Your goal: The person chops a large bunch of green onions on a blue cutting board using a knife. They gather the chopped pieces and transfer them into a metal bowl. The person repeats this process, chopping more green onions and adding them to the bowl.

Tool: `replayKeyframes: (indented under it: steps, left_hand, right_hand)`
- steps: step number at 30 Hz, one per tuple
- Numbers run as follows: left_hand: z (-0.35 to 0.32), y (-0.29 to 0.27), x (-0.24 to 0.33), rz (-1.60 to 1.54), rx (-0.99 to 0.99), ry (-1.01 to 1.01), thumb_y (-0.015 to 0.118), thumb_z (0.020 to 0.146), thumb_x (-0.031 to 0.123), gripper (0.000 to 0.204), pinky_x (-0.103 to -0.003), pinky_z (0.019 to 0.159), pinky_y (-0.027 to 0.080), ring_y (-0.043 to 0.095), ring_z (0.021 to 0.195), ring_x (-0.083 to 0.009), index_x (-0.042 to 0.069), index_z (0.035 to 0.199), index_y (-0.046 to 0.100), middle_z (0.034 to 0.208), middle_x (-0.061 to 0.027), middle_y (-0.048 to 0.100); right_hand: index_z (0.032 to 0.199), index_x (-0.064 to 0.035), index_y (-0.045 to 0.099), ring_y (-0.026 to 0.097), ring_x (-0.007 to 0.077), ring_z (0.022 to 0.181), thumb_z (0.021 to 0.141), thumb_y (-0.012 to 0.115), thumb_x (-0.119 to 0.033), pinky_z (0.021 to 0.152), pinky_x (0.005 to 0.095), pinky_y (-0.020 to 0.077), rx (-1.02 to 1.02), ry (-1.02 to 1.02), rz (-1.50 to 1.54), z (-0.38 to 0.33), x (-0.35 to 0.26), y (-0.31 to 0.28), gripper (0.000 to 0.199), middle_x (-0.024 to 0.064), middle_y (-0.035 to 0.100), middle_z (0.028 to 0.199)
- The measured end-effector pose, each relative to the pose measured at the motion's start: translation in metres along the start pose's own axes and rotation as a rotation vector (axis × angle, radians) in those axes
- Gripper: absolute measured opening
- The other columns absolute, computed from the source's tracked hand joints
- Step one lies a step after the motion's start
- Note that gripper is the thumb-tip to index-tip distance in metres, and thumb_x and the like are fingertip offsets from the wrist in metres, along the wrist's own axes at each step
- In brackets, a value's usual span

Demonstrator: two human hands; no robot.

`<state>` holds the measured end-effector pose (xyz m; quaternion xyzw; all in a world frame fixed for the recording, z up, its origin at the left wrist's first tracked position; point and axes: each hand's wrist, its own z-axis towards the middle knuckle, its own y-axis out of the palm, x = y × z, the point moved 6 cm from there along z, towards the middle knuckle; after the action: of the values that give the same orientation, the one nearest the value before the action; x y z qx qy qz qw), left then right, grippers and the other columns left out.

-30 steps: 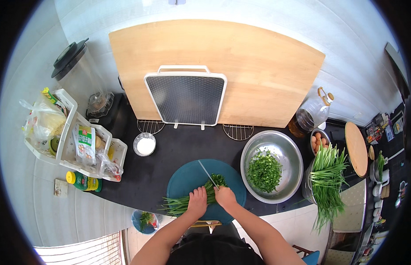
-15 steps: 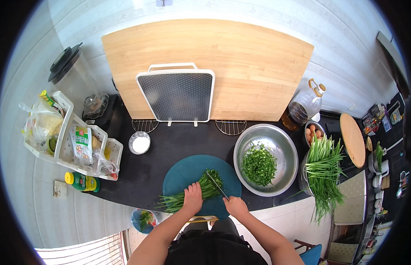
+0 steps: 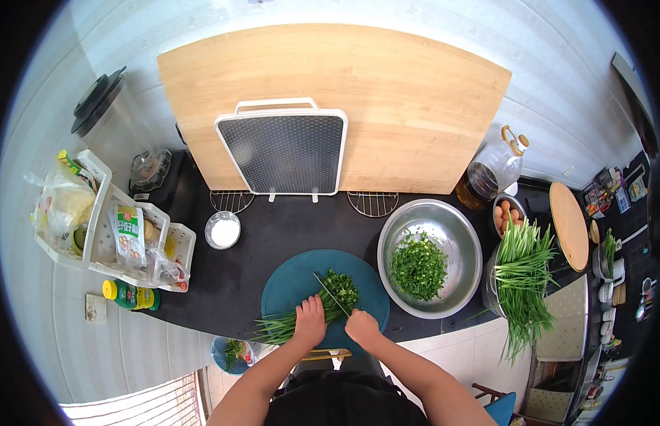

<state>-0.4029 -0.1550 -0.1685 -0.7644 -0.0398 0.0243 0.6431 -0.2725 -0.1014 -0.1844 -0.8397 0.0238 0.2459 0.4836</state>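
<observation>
A round teal cutting board (image 3: 291, 282) lies on the black counter in front of me. A bunch of green chives (image 3: 284, 328) lies across it, with a small pile of chopped pieces (image 3: 343, 284) at its right end. My left hand (image 3: 309, 321) presses down on the bunch. My right hand (image 3: 362, 328) grips the handle of a knife (image 3: 331, 292), whose blade points up-left over the cut end. To the right stands a steel bowl (image 3: 458, 234) holding chopped greens (image 3: 417, 268).
A large wooden board (image 3: 387, 106) and a white mesh tray (image 3: 284, 150) lean against the wall. A white rack of packets (image 3: 117, 238) stands left, a small white bowl (image 3: 223, 230) beside it. Uncut chives (image 3: 523, 277), an oil jug (image 3: 492, 170) and eggs (image 3: 507, 211) sit right.
The view shifted slightly. My right hand has drawn back toward me, then brought the knife onto the cut end; chopped pieces now lie at the bunch's right end.
</observation>
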Motion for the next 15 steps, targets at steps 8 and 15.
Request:
replayKeyframes:
  steps: [8,15]
  left_hand:
    - [-0.006,-0.015,-0.011,-0.244,0.010,-0.091,0.073,0.068,0.040,0.102,-0.042,0.091,0.036,0.042,0.109,-0.0321,-0.012,0.136,0.019,0.127,-0.0212,0.038]
    - [-0.008,-0.024,-0.012,-0.268,-0.023,-0.115,0.075,0.067,0.041,0.103,-0.042,0.091,0.036,0.043,0.109,-0.0321,-0.011,0.136,0.020,0.128,-0.0212,0.038]
  right_hand:
    - [0.076,0.0000,0.057,0.060,0.0419,0.067,0.086,0.057,-0.033,0.062,0.0488,0.0480,0.159,-0.028,0.117,-0.023,0.007,-0.050,0.034,0.0240,0.059,0.065]
    - [0.076,-0.0001,0.057,0.060,0.0419,0.069,0.086,0.055,-0.037,0.062,0.0465,0.0480,0.127,0.036,0.287,-0.055,0.002,-0.086,0.039,0.0233,0.060,0.066]
